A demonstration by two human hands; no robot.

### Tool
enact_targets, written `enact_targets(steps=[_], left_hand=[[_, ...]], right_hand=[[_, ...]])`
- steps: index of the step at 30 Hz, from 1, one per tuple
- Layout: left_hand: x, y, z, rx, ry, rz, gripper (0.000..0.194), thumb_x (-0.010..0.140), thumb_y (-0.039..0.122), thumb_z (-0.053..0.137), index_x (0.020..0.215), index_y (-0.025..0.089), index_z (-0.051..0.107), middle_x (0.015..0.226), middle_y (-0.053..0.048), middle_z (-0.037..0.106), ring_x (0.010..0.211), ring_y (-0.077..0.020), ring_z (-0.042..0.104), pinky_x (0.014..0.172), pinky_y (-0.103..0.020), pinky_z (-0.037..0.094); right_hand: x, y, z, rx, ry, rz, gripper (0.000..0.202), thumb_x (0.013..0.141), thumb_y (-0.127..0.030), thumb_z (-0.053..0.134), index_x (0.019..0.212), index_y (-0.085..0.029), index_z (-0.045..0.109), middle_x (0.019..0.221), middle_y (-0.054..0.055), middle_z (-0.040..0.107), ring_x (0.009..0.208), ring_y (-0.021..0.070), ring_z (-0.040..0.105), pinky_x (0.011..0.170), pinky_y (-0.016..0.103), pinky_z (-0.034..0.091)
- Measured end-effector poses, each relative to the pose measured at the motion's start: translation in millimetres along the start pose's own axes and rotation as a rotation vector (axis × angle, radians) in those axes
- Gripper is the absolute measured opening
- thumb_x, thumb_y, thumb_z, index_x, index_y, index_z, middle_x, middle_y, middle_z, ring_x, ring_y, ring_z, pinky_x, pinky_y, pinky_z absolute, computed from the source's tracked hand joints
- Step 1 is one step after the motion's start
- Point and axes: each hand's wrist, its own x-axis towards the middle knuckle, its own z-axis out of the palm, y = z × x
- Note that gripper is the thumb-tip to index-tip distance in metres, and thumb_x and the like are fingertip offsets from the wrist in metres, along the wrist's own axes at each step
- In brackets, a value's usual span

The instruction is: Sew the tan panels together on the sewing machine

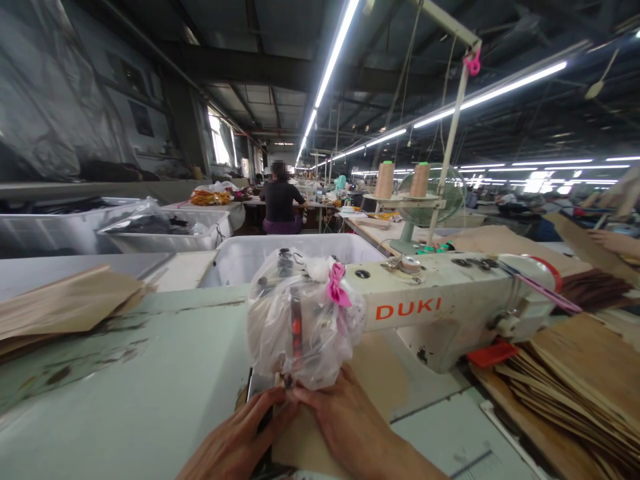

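Observation:
Both hands are at the needle end of a white sewing machine (410, 303) marked DUKI. Its head is wrapped in a clear plastic bag (270, 333) tied with a pink ribbon (337, 285). A flat tan piece (303, 443), fabric or paper, lies under the needle area. My left hand (243, 430) has thumb and forefinger closed on its edge, just in front of the presser foot (287, 380). My right hand (350, 413) presses and grips the piece from the right, thumb close to the left fingertips. The bag partly hides its other fingers.
Tan sheets (65, 303) lie on the left of the green tabletop (150, 387). Stacked brown pieces (575, 387) are at right beside a red tray (493, 353). Behind the machine stand a white bin (300, 248), thread cones (385, 180) and a fan (407, 233). A person (280, 203) sits farther back.

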Motion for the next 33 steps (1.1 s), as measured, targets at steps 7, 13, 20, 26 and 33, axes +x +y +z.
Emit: enact_targets(steps=[7,13,20,26,33], left_hand=[[-1,-6,6.1,0.026,0.031,-0.018,0.081,0.092,0.052,0.059,0.159,0.037,0.017,0.140,-0.005,0.059,0.114,-0.0266,0.066,0.097,-0.031,0.057],[2,-3,5.9,0.020,0.038,-0.018,0.081,0.093,0.051,0.058,0.160,0.036,0.014,0.137,-0.005,0.061,0.114,-0.0261,0.066,0.094,-0.030,0.058],[1,-7,14.3,0.155,0.055,0.004,0.083,0.091,0.054,0.060,0.160,0.030,0.021,0.135,-0.009,0.062,0.111,-0.0278,0.069,0.088,-0.033,0.062],[-10,-14,25.5,0.166,-0.072,-0.047,0.080,0.091,0.062,0.059,0.157,0.030,0.029,0.146,-0.010,0.054,0.123,-0.0303,0.063,0.094,-0.040,0.060],[1,-3,13.4,-0.107,-0.277,-0.189,0.065,0.096,0.055,0.055,0.153,0.031,0.038,0.147,-0.008,0.046,0.133,-0.0306,0.051,0.110,-0.048,0.047]], right_hand=[[3,0,1,-0.048,0.046,0.119,0.040,0.095,-0.015,0.061,0.124,-0.042,0.068,0.124,-0.004,0.069,0.120,0.0226,0.059,0.115,0.045,0.036],[-4,2,5,-0.066,-0.011,0.193,0.050,0.095,-0.010,0.057,0.132,-0.044,0.062,0.132,-0.005,0.065,0.126,0.0229,0.056,0.117,0.047,0.033],[-6,7,10,-0.083,-0.075,0.148,0.059,0.096,-0.009,0.048,0.148,-0.038,0.046,0.146,-0.003,0.054,0.136,0.0227,0.047,0.120,0.049,0.028],[-5,12,18,-0.181,-0.106,0.134,0.049,0.098,-0.010,0.047,0.145,-0.024,0.049,0.147,0.006,0.053,0.139,0.0258,0.044,0.120,0.052,0.026],[-6,7,17,-0.361,-0.112,0.163,0.035,0.104,-0.019,0.040,0.134,-0.014,0.058,0.132,0.012,0.062,0.132,0.0264,0.050,0.120,0.050,0.023]])
